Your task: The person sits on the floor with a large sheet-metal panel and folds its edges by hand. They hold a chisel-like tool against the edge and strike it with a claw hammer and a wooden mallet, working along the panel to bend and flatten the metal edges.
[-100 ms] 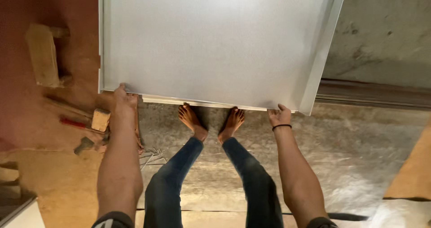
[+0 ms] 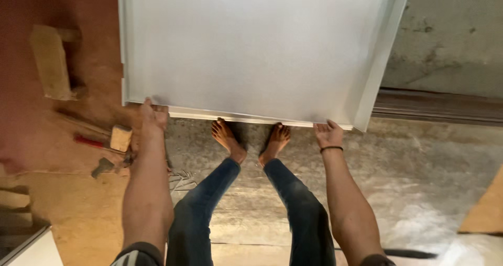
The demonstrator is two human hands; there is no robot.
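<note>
A large pale grey metal panel (image 2: 251,46) with folded edges fills the upper middle of the view, held up above the floor. My left hand (image 2: 153,115) grips its near edge at the left corner. My right hand (image 2: 328,134), with a dark band on the wrist, grips the same edge near the right corner. My bare feet (image 2: 250,140) and blue-jeaned legs show below the panel, standing on the concrete floor.
On the left floor lie a wooden block (image 2: 51,61), a small wood piece (image 2: 120,138), a red-handled tool (image 2: 90,141) and a dark metal tool (image 2: 104,166). A dark rail (image 2: 440,106) runs along the wall at right. A brown sheet (image 2: 484,213) lies at the lower right.
</note>
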